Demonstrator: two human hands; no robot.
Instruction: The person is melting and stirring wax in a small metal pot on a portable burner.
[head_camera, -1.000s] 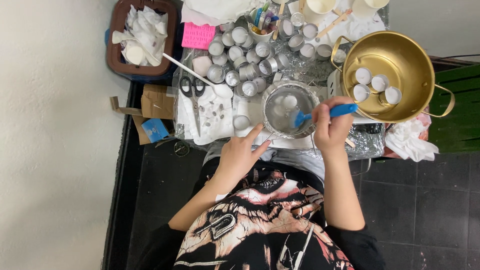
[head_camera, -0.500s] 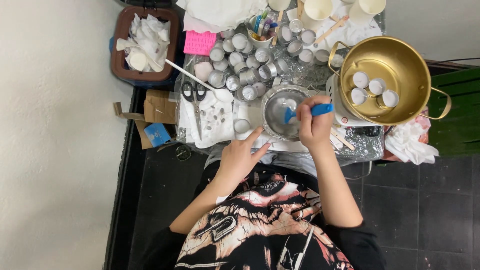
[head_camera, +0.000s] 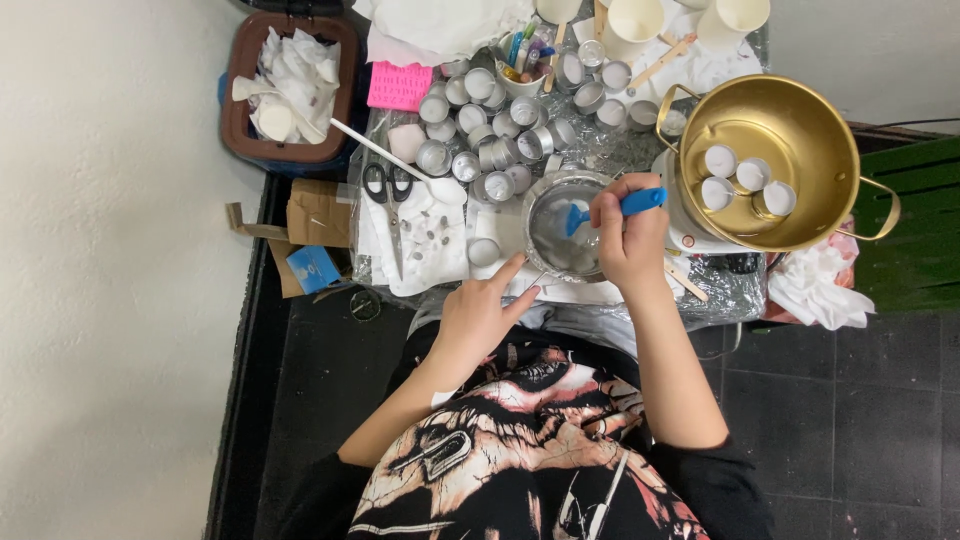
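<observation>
My right hand (head_camera: 628, 238) grips a blue spatula (head_camera: 612, 208) whose tip dips into a small silver metal bowl (head_camera: 548, 198) with pale lumps inside. My left hand (head_camera: 478, 308) rests at the table's near edge, forefinger stretched toward the bowl's lower left rim, holding nothing. To the right a gold pot (head_camera: 790, 120) on a white hot plate holds three small tin cups with white filling.
Several empty tin cups (head_camera: 490, 130) crowd the foil-covered table behind the bowl. Black scissors (head_camera: 387, 185), a long white spoon (head_camera: 395, 160) and a pink mould (head_camera: 398, 85) lie at left. A brown bin (head_camera: 240, 90) with white scraps stands on the floor. Crumpled tissue (head_camera: 818, 285) lies at right.
My right hand has drawn left and over the bowl, bringing the blue spatula from the bowl's right side to its middle. My left hand has stayed put.
</observation>
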